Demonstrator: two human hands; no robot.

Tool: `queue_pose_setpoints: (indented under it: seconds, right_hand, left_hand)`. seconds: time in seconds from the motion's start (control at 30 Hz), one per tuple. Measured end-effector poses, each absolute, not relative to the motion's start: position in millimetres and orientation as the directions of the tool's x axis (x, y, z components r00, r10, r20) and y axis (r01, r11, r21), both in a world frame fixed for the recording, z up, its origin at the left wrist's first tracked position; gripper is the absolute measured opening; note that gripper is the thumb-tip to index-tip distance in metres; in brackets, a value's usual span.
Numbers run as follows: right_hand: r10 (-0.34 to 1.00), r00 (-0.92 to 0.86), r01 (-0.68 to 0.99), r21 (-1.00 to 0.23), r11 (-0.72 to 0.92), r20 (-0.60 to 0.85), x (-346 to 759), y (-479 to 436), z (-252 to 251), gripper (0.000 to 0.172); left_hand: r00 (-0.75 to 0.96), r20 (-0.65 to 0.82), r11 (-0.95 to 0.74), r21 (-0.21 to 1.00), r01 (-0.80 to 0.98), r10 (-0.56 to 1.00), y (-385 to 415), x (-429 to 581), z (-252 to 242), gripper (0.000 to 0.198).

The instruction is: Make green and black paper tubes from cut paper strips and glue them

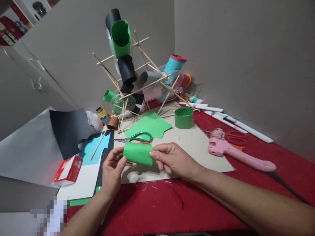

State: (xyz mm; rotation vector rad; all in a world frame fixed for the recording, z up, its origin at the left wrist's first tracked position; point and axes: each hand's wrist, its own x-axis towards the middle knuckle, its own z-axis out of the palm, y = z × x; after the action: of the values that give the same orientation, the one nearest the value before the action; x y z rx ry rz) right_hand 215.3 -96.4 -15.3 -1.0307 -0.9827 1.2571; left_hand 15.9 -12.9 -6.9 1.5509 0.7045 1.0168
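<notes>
Between my two hands a curved piece of bright green paper [137, 154] is held level, a little above the table. My left hand [113, 172] pinches its left end between thumb and fingers. At the right end, the thumb and fingers of my right hand [173, 160] close on its edge. Just behind the paper lie green-handled scissors [141, 136], partly over a flat sheet of green paper [149, 125]. A green paper ring [183, 118] stands upright farther back on the right, on a pale board [197, 147].
A frame of wooden sticks [145, 83] carrying paper tubes rises at the back. On the right lie a pink glue gun [242, 157], red-handled scissors [236, 137] and white sticks [246, 126]. Black paper [70, 131] and a red tissue box [69, 170] are on the left.
</notes>
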Motion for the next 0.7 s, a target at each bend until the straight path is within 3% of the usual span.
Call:
queue_pose_setpoints:
  seconds: [0.13,0.37,0.7]
  right_hand:
    - [0.987,0.152,-0.397,-0.918,0.017,-0.048,217.9,-96.3,-12.9,0.042]
    - [0.994,-0.059,-0.616,-0.78,-0.108,-0.091,212.5,-94.8,-17.1,0.037]
    - [0.974,-0.228,-0.703,-0.691,-0.168,-0.004,212.7,-95.2,-14.8,0.034]
  left_hand:
    - [0.301,0.38,-0.351,0.925,-0.146,0.875,-9.5,18.0,-2.6,0.036]
    - [0.558,0.165,-0.089,0.983,-0.161,0.813,-18.3,24.6,1.7,0.094]
    - [0.677,0.113,0.022,0.982,-0.187,0.727,-19.7,31.6,14.8,0.1]
